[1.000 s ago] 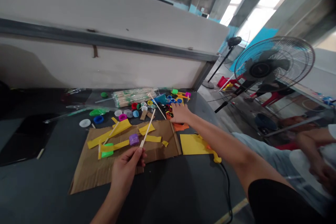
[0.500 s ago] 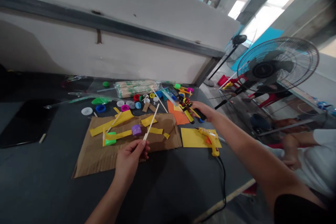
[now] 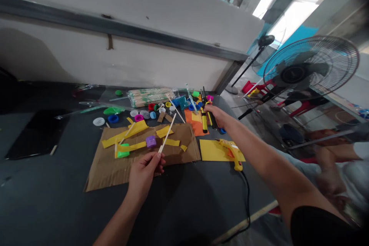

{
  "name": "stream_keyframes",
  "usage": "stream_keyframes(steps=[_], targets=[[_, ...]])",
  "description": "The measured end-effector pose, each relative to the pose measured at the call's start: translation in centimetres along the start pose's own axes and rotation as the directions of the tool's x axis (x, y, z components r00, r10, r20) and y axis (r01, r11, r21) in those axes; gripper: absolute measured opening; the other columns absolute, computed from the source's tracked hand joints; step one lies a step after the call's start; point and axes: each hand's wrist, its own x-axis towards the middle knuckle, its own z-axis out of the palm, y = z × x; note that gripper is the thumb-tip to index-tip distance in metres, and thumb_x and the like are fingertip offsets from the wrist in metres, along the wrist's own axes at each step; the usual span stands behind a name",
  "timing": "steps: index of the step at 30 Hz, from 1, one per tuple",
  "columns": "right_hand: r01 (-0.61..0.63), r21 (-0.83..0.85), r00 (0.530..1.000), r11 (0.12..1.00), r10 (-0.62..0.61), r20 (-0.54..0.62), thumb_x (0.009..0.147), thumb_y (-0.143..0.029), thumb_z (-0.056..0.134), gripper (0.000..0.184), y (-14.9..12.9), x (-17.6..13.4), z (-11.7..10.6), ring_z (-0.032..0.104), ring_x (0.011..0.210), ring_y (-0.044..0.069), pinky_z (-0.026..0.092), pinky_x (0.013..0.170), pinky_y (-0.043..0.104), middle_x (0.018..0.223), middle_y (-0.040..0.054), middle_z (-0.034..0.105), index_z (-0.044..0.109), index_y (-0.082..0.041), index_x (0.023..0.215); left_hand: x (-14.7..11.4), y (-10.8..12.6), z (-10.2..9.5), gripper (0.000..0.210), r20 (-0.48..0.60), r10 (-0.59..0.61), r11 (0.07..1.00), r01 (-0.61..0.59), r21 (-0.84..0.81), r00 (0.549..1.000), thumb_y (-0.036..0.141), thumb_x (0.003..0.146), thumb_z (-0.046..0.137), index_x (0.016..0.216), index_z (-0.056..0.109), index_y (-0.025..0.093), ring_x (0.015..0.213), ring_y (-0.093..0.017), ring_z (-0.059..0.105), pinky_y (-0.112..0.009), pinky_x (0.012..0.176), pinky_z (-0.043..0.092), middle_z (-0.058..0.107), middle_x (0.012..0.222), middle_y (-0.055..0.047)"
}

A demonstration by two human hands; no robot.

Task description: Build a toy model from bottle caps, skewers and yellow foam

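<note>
My left hand (image 3: 148, 165) pinches thin pale wooden sticks (image 3: 169, 130), one long and one mostly hidden by the fingers, above a sheet of corrugated cardboard (image 3: 99, 173). On the cardboard lie yellow paper strips (image 3: 137, 127), a purple bottle cap (image 3: 150, 142) and a green cap (image 3: 123, 150). Over at the right my right hand (image 3: 216, 115) is closed on pliers (image 3: 205, 117) with yellow and black handles, their jaws pointing up and away. Beneath them is a piece of orange paper (image 3: 196, 126).
A yellow glue gun (image 3: 235, 153) with a black cord rests on yellow paper (image 3: 210, 150). Bagged wooden sticks (image 3: 151, 97) and several coloured caps lie along the back. A black tablet-like slab (image 3: 31, 134) is at left. A fan (image 3: 296, 73) and a seated person (image 3: 331, 178) are at right.
The pliers have been raised from among the items at right and turned from lying across to pointing upward in my right hand. My left hand keeps the sticks almost in place.
</note>
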Motion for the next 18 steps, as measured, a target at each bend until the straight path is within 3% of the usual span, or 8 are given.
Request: stream_keyframes(steps=[3, 5, 7, 10, 14, 18], targets=[[-0.005, -0.001, 0.999, 1.0, 0.005, 0.036, 0.064, -0.02, 0.05, 0.005, -0.5, -1.4, 0.5, 0.055, 0.057, 0.015, 0.049, 0.058, 0.027, 0.058, 0.0012, 0.055, 0.049, -0.019, 0.069, -0.1, 0.2, -0.1, 0.041, -0.008, -0.001, 1.0, 0.001, -0.01, 1.0, 0.051, 0.063, 0.074, 0.079, 0.07, 0.013, 0.051, -0.01, 0.055, -0.022, 0.05, 0.048, 0.064, 0.064, -0.001], [0.04, 0.005, 0.992, 0.999, -0.04, 0.123, 0.06, -0.019, 0.048, 0.013, 0.1, -3.7, 1.1, 0.06, 0.064, 0.017, 0.05, 0.066, 0.03, 0.065, 0.0037, 0.06, 0.051, -0.018, 0.072, -0.2, 0.2, -0.3, 0.04, -0.016, 0.0, 1.0, 0.0, -0.005, 1.0, 0.051, 0.064, 0.073, 0.079, 0.069, 0.014, 0.051, -0.01, 0.055, -0.022, 0.049, 0.048, 0.064, 0.064, -0.001], [0.104, -0.022, 0.962, 0.994, -0.095, 0.255, 0.055, -0.018, 0.049, 0.025, 1.7, -6.7, 2.1, 0.061, 0.068, 0.019, 0.05, 0.069, 0.032, 0.071, 0.0034, 0.062, 0.053, -0.019, 0.079, -0.1, 0.3, -0.4, 0.039, -0.025, 0.0, 1.0, 0.001, 0.013, 1.0, 0.051, 0.065, 0.072, 0.078, 0.069, 0.014, 0.051, -0.01, 0.055, -0.022, 0.048, 0.049, 0.064, 0.064, -0.001], [0.052, -0.156, 0.93, 0.986, 0.009, 0.367, 0.052, -0.017, 0.054, 0.037, 5.4, -11.0, 4.0, 0.062, 0.074, 0.019, 0.047, 0.068, 0.03, 0.078, 0.0008, 0.063, 0.054, -0.021, 0.089, 0.0, 0.3, -0.4, 0.038, -0.033, -0.004, 1.0, 0.005, 0.03, 0.999, 0.051, 0.066, 0.071, 0.077, 0.068, 0.015, 0.051, -0.011, 0.056, -0.024, 0.049, 0.05, 0.063, 0.062, 0.0], [0.061, -0.324, 0.941, 0.944, 0.054, 0.335, 0.062, -0.021, 0.055, 0.031, 9.3, -13.7, 6.2, 0.057, 0.072, 0.015, 0.044, 0.065, 0.026, 0.078, -0.0004, 0.06, 0.055, -0.02, 0.093, 0.0, 0.6, -0.1, 0.035, -0.019, 0.056, 0.996, -0.055, 0.074, 0.998, 0.048, 0.067, 0.071, 0.075, 0.069, 0.014, 0.049, -0.011, 0.055, -0.024, 0.048, 0.05, 0.062, 0.061, 0.0], [0.137, -0.455, 0.958, 0.88, 0.0, 0.288, 0.067, -0.022, 0.057, 0.023, 9.8, -13.8, 7.2, 0.051, 0.071, 0.013, 0.039, 0.062, 0.023, 0.078, -0.0005, 0.059, 0.056, -0.02, 0.09, -0.1, 1.0, 0.2, 0.028, -0.014, 0.112, 0.983, -0.108, 0.151, 0.994, 0.043, 0.07, 0.069, 0.075, 0.07, 0.015, 0.049, -0.011, 0.056, -0.024, 0.05, 0.051, 0.065, 0.064, -0.001]])
